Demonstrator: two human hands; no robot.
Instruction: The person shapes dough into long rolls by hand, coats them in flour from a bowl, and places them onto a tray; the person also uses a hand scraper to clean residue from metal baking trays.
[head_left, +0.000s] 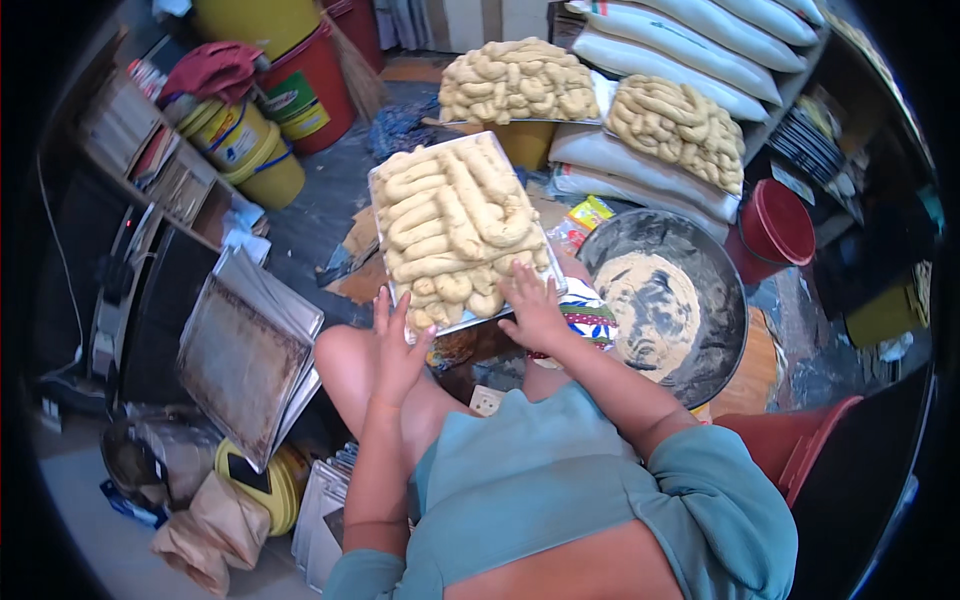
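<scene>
A pale rectangular tray (pixel 372 190) piled with thick twisted dough pieces (pixel 455 215) lies in front of me, just beyond my knees. At its near left corner is my left hand (pixel 398 345), fingers spread upward against the edge and the dough there. My right hand (pixel 535 312) rests its outstretched fingers on the dough at the near right part of the tray. Neither hand is closed around anything. Close by on the right stands a wide black basin (pixel 715 330) with a ring of pale flour-like powder (pixel 655 300) in it.
Two more dough heaps (pixel 520 82) (pixel 678 130) sit ahead, near stacked white sacks (pixel 670 50). Metal trays (pixel 245 355) lean at my left. Yellow buckets (pixel 265 170) and a red bin (pixel 315 95) stand far left; a red bucket (pixel 778 222) is right. Paper bag (pixel 215 530) lies near left.
</scene>
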